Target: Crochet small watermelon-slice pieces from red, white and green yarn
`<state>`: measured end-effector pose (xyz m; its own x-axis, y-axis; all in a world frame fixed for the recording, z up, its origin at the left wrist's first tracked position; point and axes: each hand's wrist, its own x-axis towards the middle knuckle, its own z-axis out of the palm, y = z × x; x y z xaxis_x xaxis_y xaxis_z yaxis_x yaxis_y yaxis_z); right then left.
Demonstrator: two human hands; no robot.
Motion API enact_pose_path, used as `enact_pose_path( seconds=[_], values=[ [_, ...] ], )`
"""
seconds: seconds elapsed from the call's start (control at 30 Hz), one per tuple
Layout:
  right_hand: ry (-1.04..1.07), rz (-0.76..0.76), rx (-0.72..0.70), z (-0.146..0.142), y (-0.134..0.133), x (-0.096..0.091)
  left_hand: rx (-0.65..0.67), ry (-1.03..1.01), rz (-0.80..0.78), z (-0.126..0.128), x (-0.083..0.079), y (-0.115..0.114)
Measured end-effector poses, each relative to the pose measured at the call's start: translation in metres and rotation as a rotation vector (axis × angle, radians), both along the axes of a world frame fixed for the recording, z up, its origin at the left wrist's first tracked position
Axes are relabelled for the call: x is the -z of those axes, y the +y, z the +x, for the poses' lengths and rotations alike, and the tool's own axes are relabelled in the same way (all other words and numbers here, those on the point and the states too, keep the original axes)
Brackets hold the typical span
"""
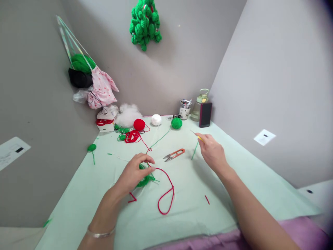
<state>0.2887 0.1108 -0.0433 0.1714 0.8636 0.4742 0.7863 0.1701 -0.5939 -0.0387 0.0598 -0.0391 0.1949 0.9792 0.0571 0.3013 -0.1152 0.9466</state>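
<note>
Presumably for control, the right hand [212, 151] clasps a crochet hook [199, 138] by its handle, while the left hand [135, 170], grip parted, overhangs green yarn [146, 180].

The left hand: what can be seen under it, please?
Green yarn shows beneath and beside the left hand, and red yarn passes near its thumb. Whatever lies under the palm is covered, so it cannot be seen.
</note>
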Motion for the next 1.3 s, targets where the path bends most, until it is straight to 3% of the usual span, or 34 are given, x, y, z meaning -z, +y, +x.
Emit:
enact_pose_path(
  seconds=[0.13,0.3,0.5,0.73,1.0,1.2,1.3],
  values=[
    [0.088,-0.015,-0.116,-0.005,-0.007,-0.009,0.26,0.196,-0.039,0.007,0.006,-0.009],
    [0.235,-0.251,-0.409,-0.027,-0.023,-0.013,0.35,0.3,0.023,0.031,0.014,-0.018],
    [0.398,-0.433,-0.593,-0.046,-0.033,-0.013,0.253,0.217,0.054,0.037,0.005,-0.019],
    [0.461,-0.558,-0.748,-0.065,-0.048,-0.006,0.176,0.035,-0.039,0.039,-0.004,-0.023],
    [0.488,-0.522,-0.657,-0.064,-0.045,-0.01,0.093,-0.121,-0.051,0.039,-0.001,-0.02],
    [0.537,-0.451,-0.477,-0.05,-0.031,-0.01,-0.165,-0.242,0.034,0.03,-0.002,-0.015],
    [0.585,-0.389,-0.393,-0.047,-0.029,-0.008,-0.215,-0.251,0.059,0.03,-0.001,-0.016]
  ],
)
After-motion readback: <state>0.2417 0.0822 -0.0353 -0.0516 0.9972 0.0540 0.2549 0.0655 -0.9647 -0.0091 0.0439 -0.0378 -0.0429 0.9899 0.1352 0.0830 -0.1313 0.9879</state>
